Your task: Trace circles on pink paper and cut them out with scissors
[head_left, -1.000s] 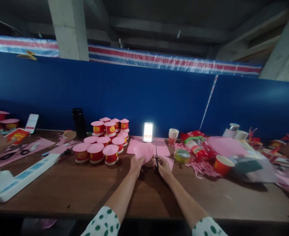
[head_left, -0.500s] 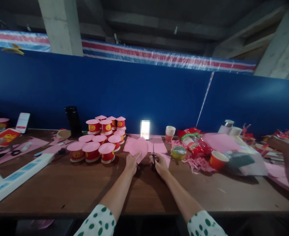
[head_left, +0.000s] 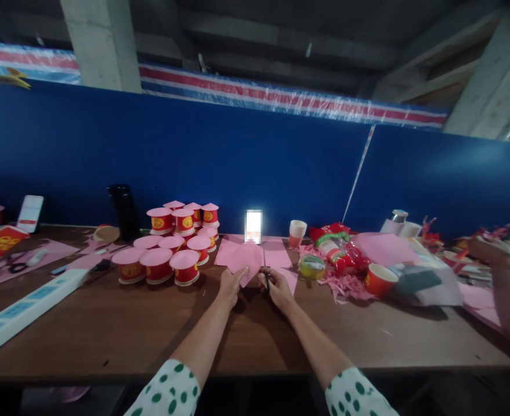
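My left hand point(head_left: 229, 285) is closed on a piece of pink paper point(head_left: 243, 258), holding it up above the brown table point(head_left: 107, 329). My right hand point(head_left: 276, 287) is closed round a pair of scissors point(head_left: 264, 267), whose blades point up beside the paper's right edge. More pink sheets point(head_left: 276, 254) lie flat on the table just behind both hands. A lit phone point(head_left: 253, 226) stands upright behind them against the blue wall.
A cluster of red cups with pink lids point(head_left: 168, 254) sits left of my hands, with a black flask point(head_left: 122, 211) and a white power strip point(head_left: 25, 297) further left. To the right lie a tape roll point(head_left: 311, 266), a red packet point(head_left: 337, 245), pink shreds and an open red cup point(head_left: 379, 279). Another person's arm point(head_left: 504, 289) is at the far right.
The view has drifted, so everything sits a little further left and higher. My hands keep hold of the paper and scissors. A person's arm has come into view at the far right.
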Demonstrator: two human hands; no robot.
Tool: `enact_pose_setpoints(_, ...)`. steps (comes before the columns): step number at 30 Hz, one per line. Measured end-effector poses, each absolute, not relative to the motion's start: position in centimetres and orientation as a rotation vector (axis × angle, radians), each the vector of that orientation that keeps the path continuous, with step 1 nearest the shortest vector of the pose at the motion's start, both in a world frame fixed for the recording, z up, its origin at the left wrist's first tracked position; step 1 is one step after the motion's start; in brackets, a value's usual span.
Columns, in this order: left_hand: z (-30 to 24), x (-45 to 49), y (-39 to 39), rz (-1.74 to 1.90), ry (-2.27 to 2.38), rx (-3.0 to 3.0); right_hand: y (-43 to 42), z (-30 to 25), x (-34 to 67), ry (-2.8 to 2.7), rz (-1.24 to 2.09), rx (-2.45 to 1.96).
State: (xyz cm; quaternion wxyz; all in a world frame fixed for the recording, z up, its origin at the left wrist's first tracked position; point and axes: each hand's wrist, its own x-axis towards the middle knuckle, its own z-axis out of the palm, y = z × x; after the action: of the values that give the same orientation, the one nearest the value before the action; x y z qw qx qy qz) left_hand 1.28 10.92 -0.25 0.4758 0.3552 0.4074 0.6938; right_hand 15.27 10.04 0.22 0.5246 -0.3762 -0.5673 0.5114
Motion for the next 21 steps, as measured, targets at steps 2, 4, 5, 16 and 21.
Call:
enact_pose_setpoints(2,-0.28,1.26,10.95,1.698,1.019,0.878,10.13,0.1,15.31,-1.373,1.218,-0.891)
enact_pose_setpoints(4,-0.38,1.25,11.05,1.703,1.025,0.879,10.18,0.05,15.31,-1.381,1.211,-0.892)
enact_pose_setpoints(5,-0.46,1.25,11.11,1.707,1.024,0.879,10.19,0.05,15.3,-1.382,1.21,-0.894)
enact_pose_setpoints(16,-0.95,1.32,11.47,1.675,1.058,0.868,10.34,-0.08,15.42,-1.385,1.223,-0.922)
enact_pose_setpoints(21,-1.05,1.38,11.61,1.689,1.031,0.857,10.6,-0.42,15.47,-1.394,1.213,-0.916)
